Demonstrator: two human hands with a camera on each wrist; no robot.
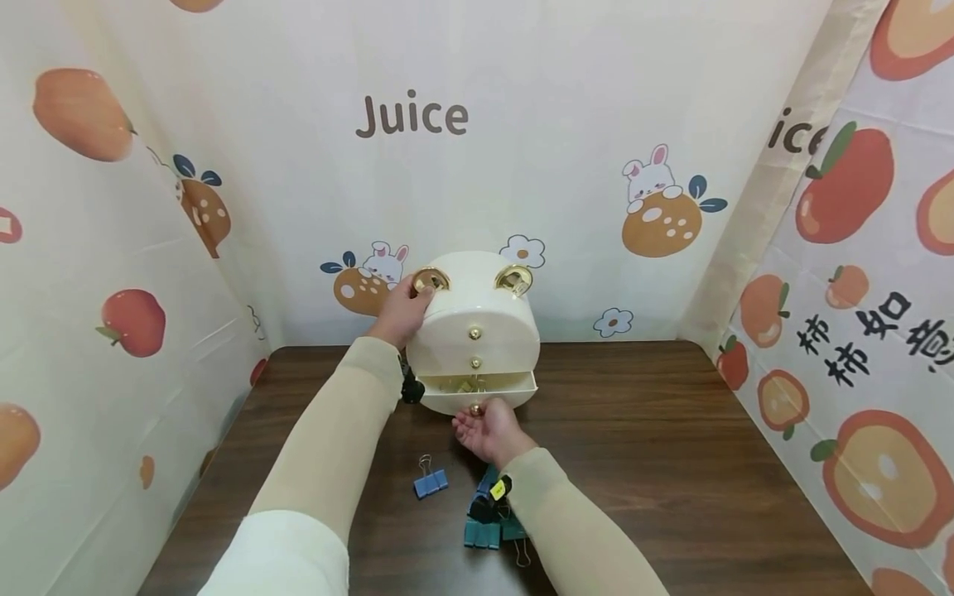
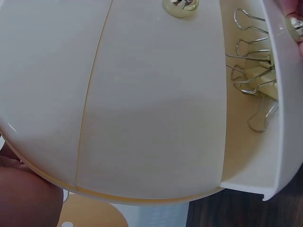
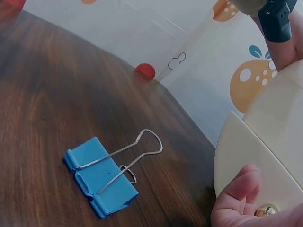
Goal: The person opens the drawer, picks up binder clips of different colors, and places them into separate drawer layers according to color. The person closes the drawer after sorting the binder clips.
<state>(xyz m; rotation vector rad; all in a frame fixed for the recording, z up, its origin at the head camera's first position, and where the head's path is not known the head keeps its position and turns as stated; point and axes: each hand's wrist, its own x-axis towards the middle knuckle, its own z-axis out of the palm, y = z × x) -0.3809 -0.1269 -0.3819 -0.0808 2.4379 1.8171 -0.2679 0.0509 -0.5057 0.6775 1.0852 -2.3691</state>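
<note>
A rounded white drawer box (image 1: 477, 290) with gold ear-like rings stands at the back of the table. My left hand (image 1: 401, 314) holds its upper left side, the thumb by the left gold ring (image 1: 432, 280). The bottom drawer (image 1: 440, 403) is pulled partly out. At its front, my right hand (image 1: 492, 432) pinches the small gold knob (image 1: 475, 409), fingers mostly hiding it. Inside the drawer, the left wrist view shows several binder clips (image 2: 262, 78), yellowish with silver wire handles. The two drawers above, each with a gold knob, are closed.
A blue binder clip (image 1: 431, 484) lies on the dark wooden table (image 1: 633, 463), left of my right hand. Several blue and teal binder clips (image 1: 482, 534) lie under my right wrist, partly hidden. Printed cloth (image 1: 522, 165) hangs behind and along both sides.
</note>
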